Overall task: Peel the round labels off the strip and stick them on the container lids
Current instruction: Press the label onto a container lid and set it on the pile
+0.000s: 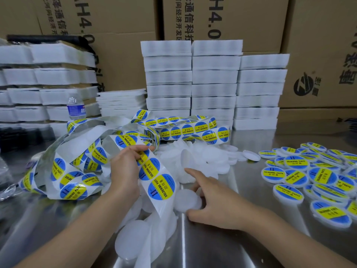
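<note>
We take only one blank lid (187, 197). Our right hand (214, 202) pinches its rim, thumb at the near edge and curled fingers at the far edge, with the forefinger held straight beyond it. We should lift the lid clear of the loose pile (208, 159) past those fingertips before peeling.

Our left hand (125, 169) grips the strip (149, 171), fingers curled over its face. The next label (161, 187) sits just below them, beside the lid. It is a glossy blue disc with a yellow band reading SOLDERING PASTE, on white backing. Finished lids (289, 192) lie to the right of the right hand.
</note>
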Action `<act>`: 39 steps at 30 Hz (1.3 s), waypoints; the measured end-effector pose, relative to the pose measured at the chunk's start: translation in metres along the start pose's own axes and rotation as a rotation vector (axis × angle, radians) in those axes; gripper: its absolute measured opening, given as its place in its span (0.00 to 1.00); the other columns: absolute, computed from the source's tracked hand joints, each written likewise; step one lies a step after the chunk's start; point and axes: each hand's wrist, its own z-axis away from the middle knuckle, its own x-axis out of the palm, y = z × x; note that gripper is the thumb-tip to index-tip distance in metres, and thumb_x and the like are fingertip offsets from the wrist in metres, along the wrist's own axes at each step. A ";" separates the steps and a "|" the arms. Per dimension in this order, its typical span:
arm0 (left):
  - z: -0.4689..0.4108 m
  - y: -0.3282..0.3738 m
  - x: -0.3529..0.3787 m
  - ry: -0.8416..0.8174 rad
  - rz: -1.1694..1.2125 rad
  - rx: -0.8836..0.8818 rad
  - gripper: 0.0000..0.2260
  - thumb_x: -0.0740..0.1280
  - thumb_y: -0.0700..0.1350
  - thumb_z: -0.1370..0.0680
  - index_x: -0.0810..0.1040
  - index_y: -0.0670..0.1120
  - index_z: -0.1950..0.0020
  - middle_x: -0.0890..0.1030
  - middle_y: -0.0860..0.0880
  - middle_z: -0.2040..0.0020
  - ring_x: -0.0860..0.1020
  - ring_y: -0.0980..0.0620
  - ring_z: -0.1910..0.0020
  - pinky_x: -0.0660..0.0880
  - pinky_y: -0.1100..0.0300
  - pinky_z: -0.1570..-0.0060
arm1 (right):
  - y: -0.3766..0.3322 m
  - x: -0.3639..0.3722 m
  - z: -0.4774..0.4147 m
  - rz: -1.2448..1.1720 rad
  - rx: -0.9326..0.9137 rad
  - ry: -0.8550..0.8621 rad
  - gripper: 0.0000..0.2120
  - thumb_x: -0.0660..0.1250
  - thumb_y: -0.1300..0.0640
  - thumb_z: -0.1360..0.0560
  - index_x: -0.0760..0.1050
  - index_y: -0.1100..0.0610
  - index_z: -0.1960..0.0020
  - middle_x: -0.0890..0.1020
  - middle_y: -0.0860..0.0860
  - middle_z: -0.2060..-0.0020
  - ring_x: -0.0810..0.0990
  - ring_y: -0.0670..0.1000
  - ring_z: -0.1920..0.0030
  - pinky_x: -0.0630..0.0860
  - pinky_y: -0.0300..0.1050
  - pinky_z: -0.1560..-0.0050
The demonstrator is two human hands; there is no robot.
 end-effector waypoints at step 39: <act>0.037 -0.006 0.009 -0.554 -0.454 0.245 0.11 0.69 0.46 0.26 0.85 0.55 0.67 0.82 0.57 0.66 0.75 0.61 0.67 0.75 0.66 0.68 | 0.003 -0.024 -0.006 -0.193 -0.176 0.534 0.44 0.70 0.43 0.39 0.48 0.29 0.31 0.70 0.33 0.48 0.73 0.39 0.50 0.66 0.24 0.51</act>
